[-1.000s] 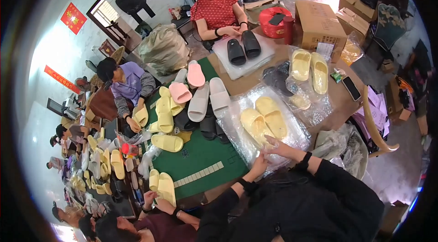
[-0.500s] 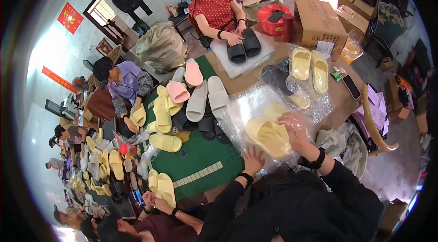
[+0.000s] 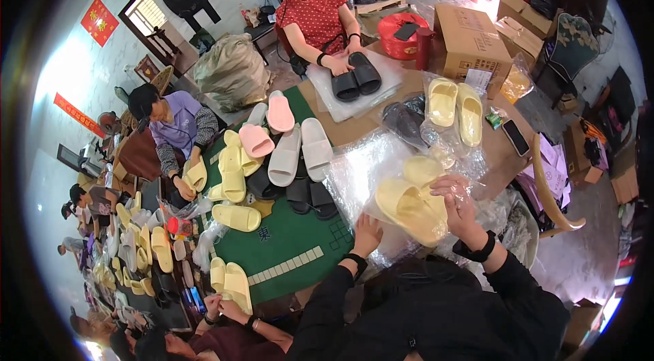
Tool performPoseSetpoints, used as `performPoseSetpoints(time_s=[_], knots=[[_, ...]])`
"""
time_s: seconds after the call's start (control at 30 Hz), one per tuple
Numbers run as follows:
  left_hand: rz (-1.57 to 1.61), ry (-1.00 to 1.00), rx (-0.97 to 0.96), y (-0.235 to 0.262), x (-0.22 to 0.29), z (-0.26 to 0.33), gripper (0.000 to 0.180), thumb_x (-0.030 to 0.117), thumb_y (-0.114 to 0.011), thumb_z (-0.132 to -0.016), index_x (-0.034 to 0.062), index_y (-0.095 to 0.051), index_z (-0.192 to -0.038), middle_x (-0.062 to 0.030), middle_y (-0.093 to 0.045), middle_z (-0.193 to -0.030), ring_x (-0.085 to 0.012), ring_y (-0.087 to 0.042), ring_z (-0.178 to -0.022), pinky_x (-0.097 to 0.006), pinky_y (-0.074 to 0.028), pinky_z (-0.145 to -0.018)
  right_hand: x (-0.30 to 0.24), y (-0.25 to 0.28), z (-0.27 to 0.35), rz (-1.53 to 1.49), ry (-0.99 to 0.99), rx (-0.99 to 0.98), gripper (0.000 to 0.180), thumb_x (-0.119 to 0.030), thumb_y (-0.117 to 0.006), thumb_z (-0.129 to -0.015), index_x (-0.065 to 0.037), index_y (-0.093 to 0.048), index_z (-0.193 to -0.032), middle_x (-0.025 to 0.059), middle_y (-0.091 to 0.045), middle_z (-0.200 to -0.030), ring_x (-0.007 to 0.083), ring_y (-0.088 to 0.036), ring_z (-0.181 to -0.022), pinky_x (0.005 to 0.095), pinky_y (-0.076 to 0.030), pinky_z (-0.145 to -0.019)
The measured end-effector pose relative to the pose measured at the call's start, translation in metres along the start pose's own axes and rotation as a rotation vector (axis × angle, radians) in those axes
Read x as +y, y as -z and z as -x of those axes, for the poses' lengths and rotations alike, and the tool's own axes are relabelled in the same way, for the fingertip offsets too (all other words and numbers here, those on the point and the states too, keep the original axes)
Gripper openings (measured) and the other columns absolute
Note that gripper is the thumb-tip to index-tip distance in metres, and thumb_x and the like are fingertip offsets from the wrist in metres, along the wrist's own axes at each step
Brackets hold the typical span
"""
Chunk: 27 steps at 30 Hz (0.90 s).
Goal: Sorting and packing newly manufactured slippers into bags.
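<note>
A pair of pale yellow slippers (image 3: 409, 210) lies in a clear plastic bag near the table's front edge. At the bag's right side my right hand (image 3: 459, 208) is closed, its fingers pinching the thin plastic (image 3: 470, 182) beside the slippers. My left hand (image 3: 367, 234) rests flat, fingers stretched out, on the lower left edge of a stack of clear plastic bags (image 3: 361, 167). Loose grey and black slippers (image 3: 317, 148) lie left of that stack. Beyond my right hand sits another bagged yellow pair (image 3: 455, 110).
A green mat (image 3: 286, 252) with several yellow slippers covers the table's left part. Across the table, a person in red (image 3: 317, 17) handles black slippers (image 3: 355, 78). A phone (image 3: 516, 137), a carton (image 3: 470, 44) and a curved wooden chair rail (image 3: 545, 191) are at the right.
The bagged yellow slippers have shifted slightly right, away from my left hand. My right hand has moved right too, its fingers now drawn together on the plastic. The whole view has turned a little.
</note>
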<state>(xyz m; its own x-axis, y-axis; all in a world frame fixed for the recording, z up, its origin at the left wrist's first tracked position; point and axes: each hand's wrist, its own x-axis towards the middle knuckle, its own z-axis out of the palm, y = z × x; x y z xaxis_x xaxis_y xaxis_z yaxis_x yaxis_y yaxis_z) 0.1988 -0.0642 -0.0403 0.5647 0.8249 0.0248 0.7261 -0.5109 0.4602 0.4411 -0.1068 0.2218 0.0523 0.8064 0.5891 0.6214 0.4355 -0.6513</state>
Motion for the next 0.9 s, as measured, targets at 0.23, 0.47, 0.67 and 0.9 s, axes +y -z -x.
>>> performPoseSetpoints(time_s=[0.23,0.47,0.67,0.9], knots=[[0.006,0.222,0.364,0.052,-0.026,-0.02,0.056,0.012,-0.057,-0.073,0.0035,-0.037,-0.125,-0.0264,-0.027,-0.13,-0.0414,-0.03,-0.117,-0.047,-0.026,-0.096,-0.001,-0.013,-0.004,-0.058,-0.068,-0.018,0.025,-0.014,-0.037,-0.09,-0.005,-0.058,-0.083,0.0073,-0.058,-0.092,0.0261,-0.048,-0.096,0.0383,-0.032,-0.087],[0.028,0.505,0.472,0.075,-0.062,-0.034,0.061,0.014,-0.055,-0.075,0.0057,-0.029,-0.131,-0.0272,-0.023,-0.133,-0.0429,-0.027,-0.119,-0.05,-0.026,-0.096,-0.001,-0.014,0.005,-0.081,-0.136,0.005,0.025,-0.012,-0.036,-0.089,-0.004,-0.058,-0.083,0.0069,-0.059,-0.093,0.0264,-0.049,-0.095,0.0381,-0.032,-0.087],[0.059,0.662,0.478,0.083,-0.089,-0.05,0.067,0.016,-0.057,-0.075,0.0073,-0.024,-0.133,-0.0271,-0.023,-0.133,-0.0428,-0.028,-0.119,-0.048,-0.028,-0.096,-0.002,-0.013,0.012,-0.019,-0.142,-0.023,0.025,-0.011,-0.035,-0.089,-0.005,-0.059,-0.083,0.0067,-0.059,-0.093,0.0259,-0.049,-0.095,0.0375,-0.031,-0.089],[0.069,0.717,0.602,0.102,-0.114,-0.069,0.067,0.017,-0.059,-0.074,0.0057,-0.025,-0.132,-0.03,-0.025,-0.131,-0.0437,-0.031,-0.118,-0.046,-0.029,-0.096,-0.005,-0.015,0.016,-0.142,-0.255,-0.018,0.03,-0.013,-0.034,-0.091,0.0,-0.059,-0.083,0.0094,-0.059,-0.092,0.0241,-0.049,-0.097,0.0361,-0.035,-0.087]])
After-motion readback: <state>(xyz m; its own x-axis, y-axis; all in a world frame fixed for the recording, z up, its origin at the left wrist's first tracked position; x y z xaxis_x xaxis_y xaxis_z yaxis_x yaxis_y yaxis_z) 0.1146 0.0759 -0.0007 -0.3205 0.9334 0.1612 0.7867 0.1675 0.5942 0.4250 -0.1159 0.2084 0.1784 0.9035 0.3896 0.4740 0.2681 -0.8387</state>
